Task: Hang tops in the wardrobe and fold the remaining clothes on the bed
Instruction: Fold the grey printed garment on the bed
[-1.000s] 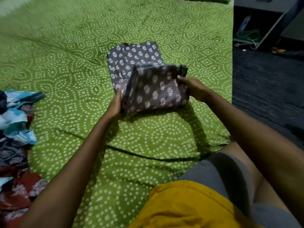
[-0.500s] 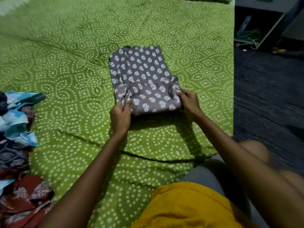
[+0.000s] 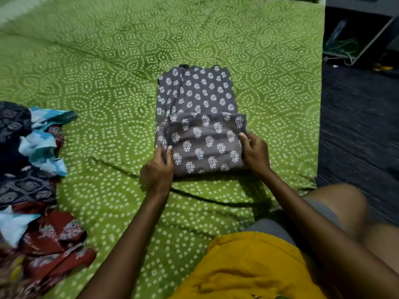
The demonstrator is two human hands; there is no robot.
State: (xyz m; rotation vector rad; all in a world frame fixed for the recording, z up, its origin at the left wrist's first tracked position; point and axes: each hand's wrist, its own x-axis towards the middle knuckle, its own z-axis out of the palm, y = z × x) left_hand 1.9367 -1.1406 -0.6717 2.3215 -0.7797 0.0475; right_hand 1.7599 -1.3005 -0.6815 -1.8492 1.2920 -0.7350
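A grey garment [image 3: 197, 98] printed with white motifs lies partly folded on the green bedsheet [image 3: 108, 72], in the middle of the bed. Its near end is doubled over into a thick fold. My left hand [image 3: 158, 169] grips the left corner of that fold, thumb on top. My right hand [image 3: 254, 153] grips the right corner, fingers curled round the edge. Both hands hold the fold slightly raised off the layer beneath.
A loose heap of clothes [image 3: 30, 190] in dark blue, light blue and red lies at the left edge of the bed. The bed's right edge [image 3: 319, 126] drops to a dark floor [image 3: 358, 126]. My yellow top and grey shorts fill the lower right.
The fold was carried up and over the garment a second ago, then laid flat; now the near end is lifted and doubled over again, with both hands at its corners.
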